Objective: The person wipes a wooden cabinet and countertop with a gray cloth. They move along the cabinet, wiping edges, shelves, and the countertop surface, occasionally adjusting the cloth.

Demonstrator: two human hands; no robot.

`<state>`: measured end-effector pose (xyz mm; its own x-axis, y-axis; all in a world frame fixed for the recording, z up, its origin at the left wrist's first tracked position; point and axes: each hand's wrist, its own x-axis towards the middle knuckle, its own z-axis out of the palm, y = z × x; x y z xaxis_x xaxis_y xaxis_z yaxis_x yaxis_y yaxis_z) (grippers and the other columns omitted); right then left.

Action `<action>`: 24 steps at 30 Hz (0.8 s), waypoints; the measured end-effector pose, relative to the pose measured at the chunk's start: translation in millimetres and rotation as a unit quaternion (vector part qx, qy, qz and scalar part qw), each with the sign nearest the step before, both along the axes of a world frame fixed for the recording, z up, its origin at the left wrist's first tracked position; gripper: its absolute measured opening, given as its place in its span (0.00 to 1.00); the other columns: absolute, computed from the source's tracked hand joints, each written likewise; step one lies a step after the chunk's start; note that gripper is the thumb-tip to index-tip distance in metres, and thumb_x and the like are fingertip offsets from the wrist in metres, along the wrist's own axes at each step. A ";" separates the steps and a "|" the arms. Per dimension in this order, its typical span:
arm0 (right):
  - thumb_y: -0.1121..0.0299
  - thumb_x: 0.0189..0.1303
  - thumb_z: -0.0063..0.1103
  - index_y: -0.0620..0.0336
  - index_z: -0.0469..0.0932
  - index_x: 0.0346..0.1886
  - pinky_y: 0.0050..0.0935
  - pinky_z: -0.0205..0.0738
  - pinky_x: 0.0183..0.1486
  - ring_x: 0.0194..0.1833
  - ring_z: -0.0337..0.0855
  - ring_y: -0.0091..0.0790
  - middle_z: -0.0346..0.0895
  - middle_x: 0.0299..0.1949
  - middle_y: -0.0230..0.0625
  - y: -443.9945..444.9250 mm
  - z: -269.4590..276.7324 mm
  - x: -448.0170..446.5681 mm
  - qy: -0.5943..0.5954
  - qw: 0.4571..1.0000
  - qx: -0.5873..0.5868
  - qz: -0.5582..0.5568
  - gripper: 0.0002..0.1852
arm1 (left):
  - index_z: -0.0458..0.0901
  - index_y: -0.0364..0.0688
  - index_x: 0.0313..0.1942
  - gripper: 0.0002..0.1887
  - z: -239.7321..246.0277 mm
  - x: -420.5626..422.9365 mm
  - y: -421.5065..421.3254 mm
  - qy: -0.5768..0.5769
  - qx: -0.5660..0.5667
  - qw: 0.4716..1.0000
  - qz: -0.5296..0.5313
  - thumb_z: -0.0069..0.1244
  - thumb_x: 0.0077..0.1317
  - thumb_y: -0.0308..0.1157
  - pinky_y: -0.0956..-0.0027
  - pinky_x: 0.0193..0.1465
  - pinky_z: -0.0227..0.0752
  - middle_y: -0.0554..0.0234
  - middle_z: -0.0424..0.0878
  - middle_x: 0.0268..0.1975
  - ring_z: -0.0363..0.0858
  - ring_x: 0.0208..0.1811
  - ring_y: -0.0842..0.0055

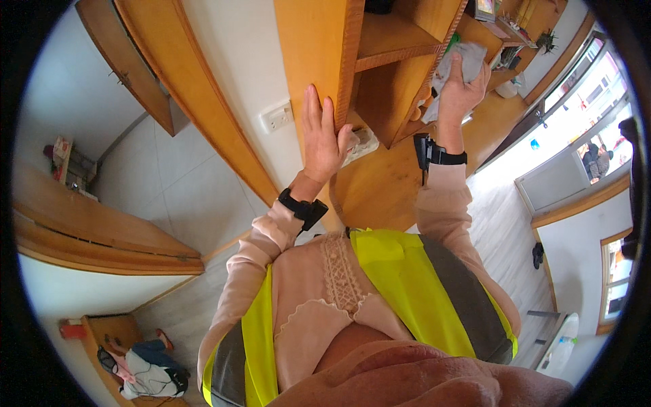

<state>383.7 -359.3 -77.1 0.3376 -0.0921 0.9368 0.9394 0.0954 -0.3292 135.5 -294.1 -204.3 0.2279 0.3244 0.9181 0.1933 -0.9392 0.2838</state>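
My left hand point(324, 133) lies against the side panel point(311, 56) of a wooden shelf unit, its fingers spread and nothing held in it. My right hand point(462, 96) is raised at the unit's far side, with a grey cloth point(467, 60) between its fingers and thumb. Below the cloth, another pale piece point(432, 109) hangs or lies near the shelf edge; whether it is part of the same cloth I cannot tell. Beside my left thumb, a clear plastic item point(363, 145) rests on the wooden counter point(381, 188). Open compartments point(379, 96) lie between the hands.
A white wall socket point(277, 117) is left of the unit, beside a wooden door frame point(218, 102). Small objects and a plant point(546, 40) stand at the upper right. Bright windows are on the right. A person point(150, 369) is at the lower left; people show through the glass.
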 end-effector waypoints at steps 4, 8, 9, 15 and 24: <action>0.72 0.56 0.72 0.64 0.85 0.51 0.44 0.78 0.54 0.55 0.78 0.51 0.79 0.49 0.42 -0.5 21.5 -15.1 -0.104 0.977 -0.129 -0.134 0.18 | 0.43 0.42 0.82 0.44 -1.5 2.3 2.3 -0.008 0.002 1.000 -0.010 0.52 0.72 0.30 0.42 0.82 0.42 0.31 0.40 0.82 0.43 0.83 0.37; 0.64 0.59 0.67 0.58 0.85 0.56 0.48 0.81 0.52 0.54 0.82 0.49 0.79 0.53 0.40 -11.0 40.3 -22.2 -0.048 0.932 -0.307 -0.188 0.21 | 0.42 0.43 0.82 0.44 -4.1 -0.1 3.8 -0.003 0.003 1.000 -0.004 0.51 0.73 0.31 0.42 0.82 0.42 0.31 0.39 0.82 0.43 0.83 0.37; 0.61 0.60 0.66 0.58 0.84 0.56 0.49 0.81 0.51 0.53 0.84 0.49 0.79 0.52 0.41 -13.2 45.8 -20.0 -0.045 0.925 -0.328 -0.189 0.21 | 0.42 0.43 0.82 0.44 -4.6 -0.5 4.4 -0.002 0.004 1.000 -0.005 0.52 0.73 0.31 0.42 0.82 0.42 0.31 0.39 0.82 0.43 0.83 0.37; 0.57 0.61 0.59 0.59 0.87 0.47 0.51 0.83 0.48 0.42 0.88 0.56 0.87 0.43 0.50 -15.4 89.5 -13.7 -0.100 0.862 -0.470 -0.159 0.19 | 0.47 0.49 0.82 0.45 -5.8 2.4 5.1 -0.028 0.002 0.999 -0.016 0.57 0.70 0.33 0.40 0.80 0.47 0.33 0.42 0.83 0.45 0.82 0.37; 0.62 0.63 0.63 0.61 0.87 0.42 0.44 0.82 0.43 0.38 0.89 0.53 0.88 0.37 0.52 -33.3 90.4 -71.9 -0.097 0.866 -0.438 0.220 0.13 | 0.50 0.46 0.80 0.42 -6.5 6.6 5.3 -0.042 -0.002 0.999 -0.026 0.55 0.70 0.31 0.40 0.80 0.45 0.33 0.43 0.82 0.45 0.82 0.36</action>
